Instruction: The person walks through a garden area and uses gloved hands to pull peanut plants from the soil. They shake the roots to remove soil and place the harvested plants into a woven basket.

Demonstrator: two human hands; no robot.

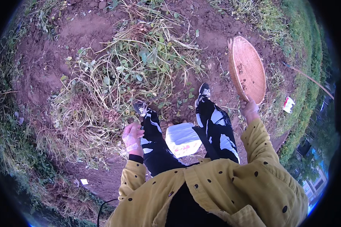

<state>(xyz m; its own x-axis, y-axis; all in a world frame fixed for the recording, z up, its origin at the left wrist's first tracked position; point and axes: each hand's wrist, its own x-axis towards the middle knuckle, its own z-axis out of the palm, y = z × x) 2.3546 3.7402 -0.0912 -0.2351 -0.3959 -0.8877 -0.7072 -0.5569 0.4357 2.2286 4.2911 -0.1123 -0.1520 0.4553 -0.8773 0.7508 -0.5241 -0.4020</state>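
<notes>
My right hand (249,109), in a thin clear glove, grips the near rim of a round, shallow woven basket (251,68). The basket is tilted steeply, and several small brown lumps, perhaps peanuts or soil clods, rest on its lower inside. Near my left knee, my left hand (133,137) is also gloved, its fingers loosely curled and nothing visible in them. Before me lies a wide heap of pulled peanut plants (136,65) with long pale stems and green leaves. Clusters of peanut pods (111,115) show among the roots.
A white plastic-covered block (183,139) sits between my legs. A white and red plastic bag (288,105) lies at the right, below a long thin pole (309,78). Bare brown soil (85,28) shows around the heap; green growth (304,56) borders the right side.
</notes>
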